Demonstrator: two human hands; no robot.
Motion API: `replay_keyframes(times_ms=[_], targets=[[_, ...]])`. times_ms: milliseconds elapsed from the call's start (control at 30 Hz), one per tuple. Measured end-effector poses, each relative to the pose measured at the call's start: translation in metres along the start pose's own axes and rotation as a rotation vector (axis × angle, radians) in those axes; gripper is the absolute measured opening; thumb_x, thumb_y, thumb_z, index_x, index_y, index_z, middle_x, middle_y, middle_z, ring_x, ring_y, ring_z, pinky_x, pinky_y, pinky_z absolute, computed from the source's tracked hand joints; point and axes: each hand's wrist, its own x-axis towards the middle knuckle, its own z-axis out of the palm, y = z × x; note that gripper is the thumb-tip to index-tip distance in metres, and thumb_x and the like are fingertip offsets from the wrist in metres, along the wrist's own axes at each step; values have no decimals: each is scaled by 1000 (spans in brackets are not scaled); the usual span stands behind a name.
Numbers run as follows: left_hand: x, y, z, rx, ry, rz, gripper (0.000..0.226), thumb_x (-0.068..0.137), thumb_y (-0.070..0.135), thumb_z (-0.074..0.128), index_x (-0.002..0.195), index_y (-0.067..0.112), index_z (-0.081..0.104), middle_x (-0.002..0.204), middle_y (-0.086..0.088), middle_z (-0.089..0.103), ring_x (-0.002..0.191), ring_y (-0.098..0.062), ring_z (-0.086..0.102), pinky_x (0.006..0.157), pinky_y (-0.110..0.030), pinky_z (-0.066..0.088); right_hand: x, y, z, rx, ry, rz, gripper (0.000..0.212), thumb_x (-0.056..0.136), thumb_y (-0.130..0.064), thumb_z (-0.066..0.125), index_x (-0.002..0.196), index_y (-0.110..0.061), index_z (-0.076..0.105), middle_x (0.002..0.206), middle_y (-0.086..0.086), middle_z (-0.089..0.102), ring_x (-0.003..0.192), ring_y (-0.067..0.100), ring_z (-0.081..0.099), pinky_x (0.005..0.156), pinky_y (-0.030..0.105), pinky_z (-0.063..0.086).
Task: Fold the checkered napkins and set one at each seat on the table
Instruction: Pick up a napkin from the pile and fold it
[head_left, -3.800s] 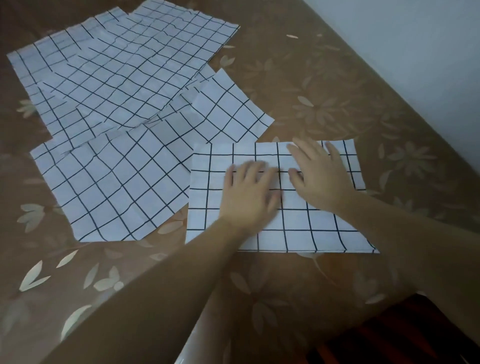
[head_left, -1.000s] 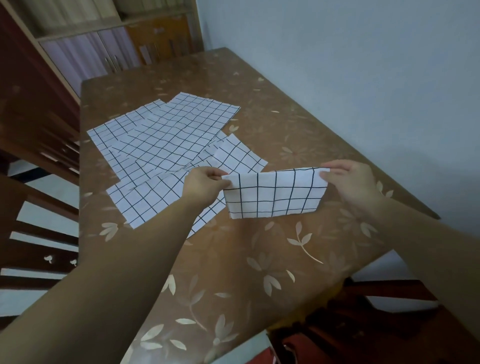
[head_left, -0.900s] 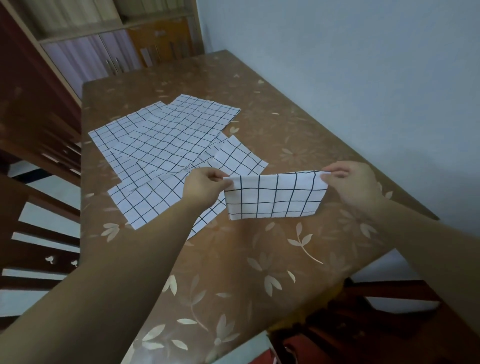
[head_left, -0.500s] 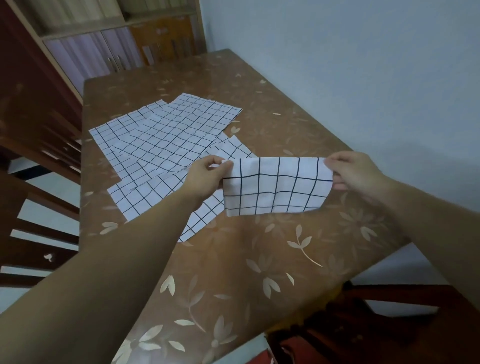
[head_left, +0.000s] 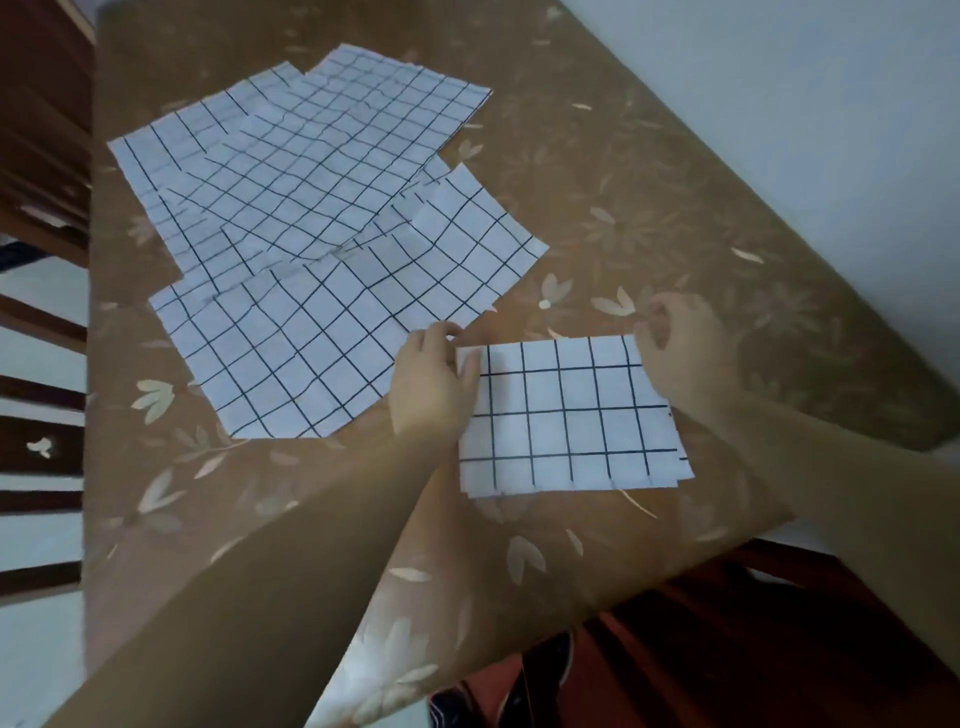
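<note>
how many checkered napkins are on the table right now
5. The folded napkin lies nearest the viewer. Four unfolded ones overlap behind it: far-left napkin, top napkin, right napkin, front napkin. Others may be hidden beneath.

Looks like somebody's dining room at home, honestly: a long table (head_left: 597, 171) under a brown flowery plastic cover, slatted wooden chairs (head_left: 41, 441) standing at 9 o'clock, a dark wooden seat (head_left: 727, 649) at 5, a plain painted wall (head_left: 805, 104) from 12 to 3, and checkered napkins (head_left: 311, 208) spread out at 11.
</note>
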Motion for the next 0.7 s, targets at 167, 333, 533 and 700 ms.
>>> replay_keyframes(times_ms=[167,333,533,700], targets=[[-30,9,54,360,-254,350,52,99,37,30,149,23,30,158,0,25,148,-24,13,117,-44,9,-41,-24,59,-217,-210,-462,55,94,-34,23,139,-14,48,149,5,42,138,26,37,113,46,28],[-26,-4,67,525,-333,275,71,94,58,4,155,23,-1,162,0,-8,149,-22,-14,119,-45,-10,-37,-2,71,-390,-253,-413,63,95,-46,13,150,-19,30,159,0,23,147,20,19,118,47,13],[-19,-15,57,596,-340,239,78,92,69,9,154,25,-8,162,-1,-14,147,-21,-20,119,-47,-10,-19,9,54,-468,-221,-370,65,93,-43,18,151,-16,26,159,1,24,147,17,16,117,51,9],[-22,-13,54,557,-318,231,76,93,68,12,154,26,-5,162,-1,-13,148,-21,-18,119,-48,-9,4,-26,58,-280,-224,-492,53,90,-30,36,142,-18,41,146,-2,44,136,16,36,113,41,17]])
